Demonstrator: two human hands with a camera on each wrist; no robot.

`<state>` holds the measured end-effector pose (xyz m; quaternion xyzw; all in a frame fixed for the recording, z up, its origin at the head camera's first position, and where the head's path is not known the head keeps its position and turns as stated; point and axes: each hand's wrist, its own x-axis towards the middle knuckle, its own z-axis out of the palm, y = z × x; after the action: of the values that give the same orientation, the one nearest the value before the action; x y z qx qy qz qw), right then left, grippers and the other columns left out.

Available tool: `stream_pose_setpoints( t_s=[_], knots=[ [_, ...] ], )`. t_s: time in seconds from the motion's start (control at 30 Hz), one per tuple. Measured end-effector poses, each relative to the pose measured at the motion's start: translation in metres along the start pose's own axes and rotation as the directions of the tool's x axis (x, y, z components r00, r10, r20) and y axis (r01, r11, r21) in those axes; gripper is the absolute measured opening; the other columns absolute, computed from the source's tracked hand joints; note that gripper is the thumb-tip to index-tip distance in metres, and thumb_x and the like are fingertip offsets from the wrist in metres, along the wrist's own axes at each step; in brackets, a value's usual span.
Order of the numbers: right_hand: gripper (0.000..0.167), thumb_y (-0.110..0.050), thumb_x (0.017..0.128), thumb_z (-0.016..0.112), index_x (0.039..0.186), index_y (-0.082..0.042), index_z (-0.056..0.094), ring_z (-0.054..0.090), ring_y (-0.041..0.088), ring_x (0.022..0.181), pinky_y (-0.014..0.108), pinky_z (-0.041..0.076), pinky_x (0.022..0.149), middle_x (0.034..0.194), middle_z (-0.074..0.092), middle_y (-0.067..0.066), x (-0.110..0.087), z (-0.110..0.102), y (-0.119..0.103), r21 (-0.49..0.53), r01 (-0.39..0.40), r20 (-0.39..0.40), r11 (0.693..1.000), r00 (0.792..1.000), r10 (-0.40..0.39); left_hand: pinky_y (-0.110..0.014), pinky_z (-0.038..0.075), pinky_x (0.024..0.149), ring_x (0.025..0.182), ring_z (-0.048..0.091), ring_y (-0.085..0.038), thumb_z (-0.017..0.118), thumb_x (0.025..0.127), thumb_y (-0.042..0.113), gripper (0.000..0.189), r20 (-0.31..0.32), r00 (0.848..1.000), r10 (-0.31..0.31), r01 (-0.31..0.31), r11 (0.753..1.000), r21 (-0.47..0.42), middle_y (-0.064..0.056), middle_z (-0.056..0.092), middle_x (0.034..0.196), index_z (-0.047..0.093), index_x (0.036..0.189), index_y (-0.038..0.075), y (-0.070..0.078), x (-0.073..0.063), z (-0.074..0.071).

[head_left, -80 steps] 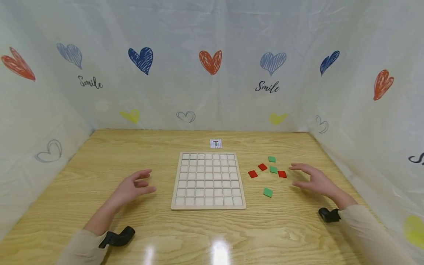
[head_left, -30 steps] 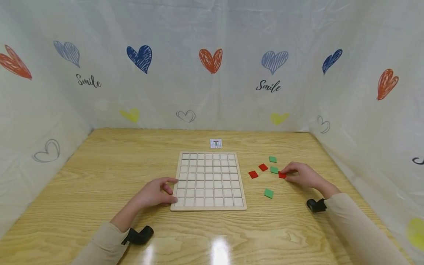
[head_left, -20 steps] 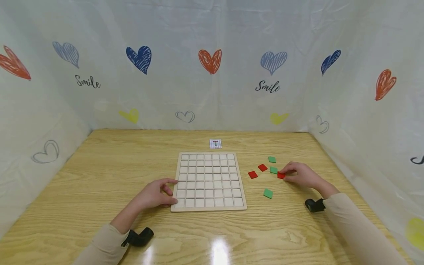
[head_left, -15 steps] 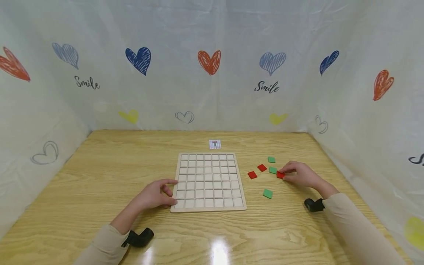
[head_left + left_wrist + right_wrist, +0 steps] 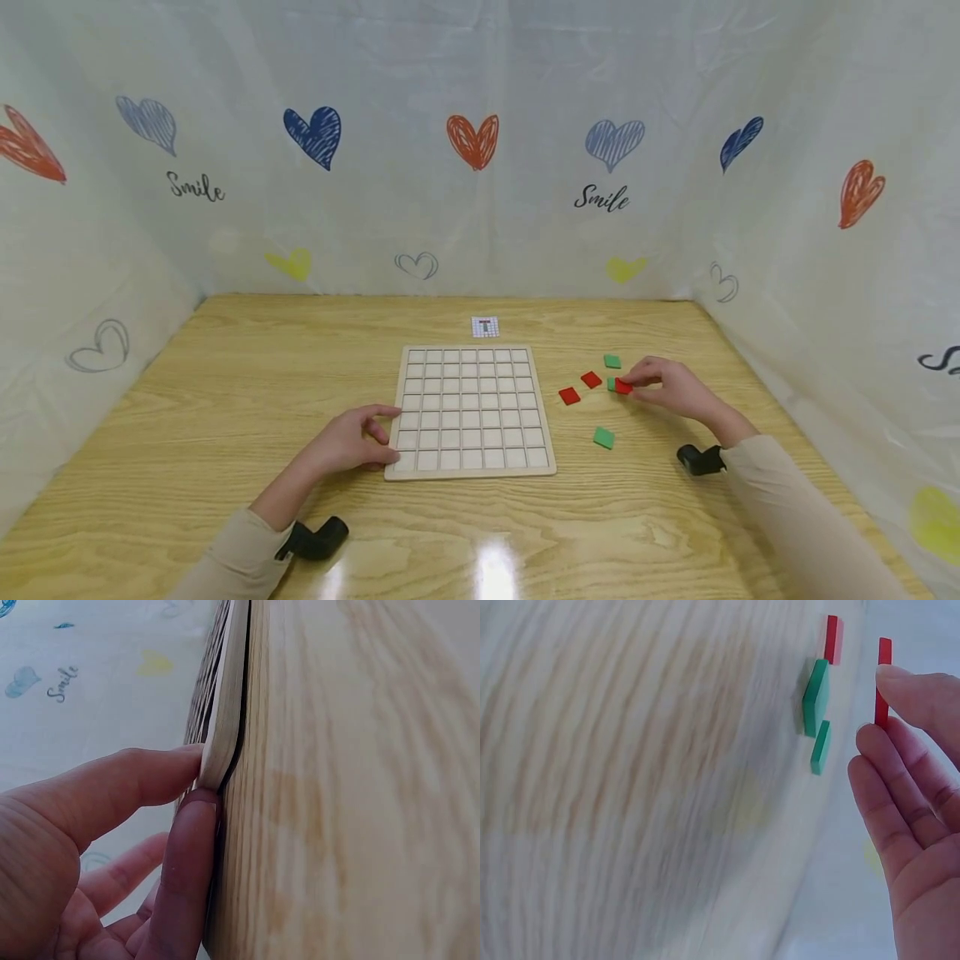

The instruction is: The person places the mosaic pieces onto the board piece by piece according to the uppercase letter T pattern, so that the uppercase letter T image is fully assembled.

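A square wooden grid board (image 5: 471, 476) with rows of bare cells lies mid-table. My left hand (image 5: 348, 437) holds its near left edge; in the left wrist view the thumb (image 5: 120, 784) and a finger meet at the board's corner. A red square tile (image 5: 623, 387) is pinched between thumb and fingers of my right hand (image 5: 672, 392). The right wrist view shows this tile edge-on and raised off the table. Behind it, a green tile (image 5: 611, 384) is partly hidden in the head view.
Right of the board lie two loose red tiles (image 5: 591, 380), a green tile (image 5: 612, 362) farther back and another green tile (image 5: 603, 437) nearer. A small printed card (image 5: 485, 327) with a T-shaped pattern lies beyond the board. White curtains with hearts (image 5: 472, 142) enclose the table.
My left hand came in from the left to the board's edge and has stayed there. The right hand reached the red tile, pinched it, and has lifted it slightly leftward.
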<state>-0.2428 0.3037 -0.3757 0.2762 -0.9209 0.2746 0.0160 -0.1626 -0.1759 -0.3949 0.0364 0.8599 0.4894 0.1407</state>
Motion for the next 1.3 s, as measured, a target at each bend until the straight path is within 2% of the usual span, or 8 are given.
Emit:
stream_pose_setpoints(
  t_s=[0.43,0.67,0.87,1.03,1.2,1.3],
  knots=[
    [0.025,-0.004,0.08,0.072,0.104,0.0,0.071,0.059,0.02,0.084,0.042,0.049,0.075,0.094,0.061,0.003,0.016,0.008,-0.011,0.033,-0.002,0.009,0.999,1.0,0.001,-0.031,0.051,0.055,0.059,0.054,-0.016,0.079,0.071,0.004,0.063,-0.003,1.0,0.001,-0.001,1.0,0.007,-0.009,0.053,0.081,0.052,0.128,0.0,-0.002,0.002,0.001],
    [0.024,-0.003,0.079,0.073,0.102,0.001,0.071,0.054,0.016,0.077,0.029,0.047,0.068,0.09,0.06,0.002,0.024,0.014,-0.017,0.053,0.037,-0.006,0.998,0.999,-0.037,-0.031,0.051,0.056,0.059,0.055,-0.016,0.079,0.071,0.004,0.063,-0.005,1.0,-0.008,0.008,1.0,0.003,-0.009,0.053,0.082,0.052,0.128,0.0,-0.001,0.001,0.001],
    [0.024,-0.002,0.079,0.073,0.102,0.0,0.071,0.056,0.021,0.081,0.035,0.048,0.069,0.093,0.061,0.003,0.03,0.021,-0.02,0.068,0.05,0.0,0.996,0.999,-0.051,-0.031,0.051,0.056,0.059,0.055,-0.016,0.079,0.071,0.004,0.064,-0.002,1.0,-0.016,0.016,1.0,0.001,-0.009,0.053,0.082,0.052,0.129,0.0,-0.001,0.0,0.001],
    [0.023,-0.001,0.078,0.073,0.102,0.0,0.071,0.057,0.021,0.083,0.039,0.048,0.07,0.094,0.062,0.004,0.035,0.025,-0.023,0.08,0.06,0.002,0.995,0.998,-0.06,-0.031,0.051,0.056,0.058,0.055,-0.017,0.079,0.071,0.004,0.063,-0.007,1.0,-0.012,0.012,1.0,-0.002,-0.009,0.053,0.082,0.052,0.128,0.0,0.0,0.0,0.001],
    [0.023,-0.001,0.079,0.072,0.102,0.001,0.071,0.057,0.021,0.082,0.034,0.048,0.068,0.095,0.062,0.005,0.04,0.028,-0.027,0.104,0.078,0.009,0.991,0.997,-0.079,-0.031,0.051,0.056,0.059,0.055,-0.016,0.08,0.071,0.005,0.063,-0.01,1.0,-0.01,0.01,1.0,0.009,-0.008,0.053,0.081,0.053,0.128,0.0,-0.002,0.001,0.001],
    [0.023,-0.001,0.079,0.072,0.102,0.001,0.071,0.058,0.022,0.083,0.037,0.049,0.071,0.095,0.062,0.005,0.043,0.031,-0.03,0.124,0.07,0.016,0.99,0.997,-0.073,-0.031,0.051,0.056,0.059,0.055,-0.016,0.08,0.071,0.005,0.064,-0.005,1.0,-0.006,0.006,1.0,0.012,-0.008,0.053,0.081,0.052,0.129,0.0,-0.003,0.001,0.001]
  ],
)
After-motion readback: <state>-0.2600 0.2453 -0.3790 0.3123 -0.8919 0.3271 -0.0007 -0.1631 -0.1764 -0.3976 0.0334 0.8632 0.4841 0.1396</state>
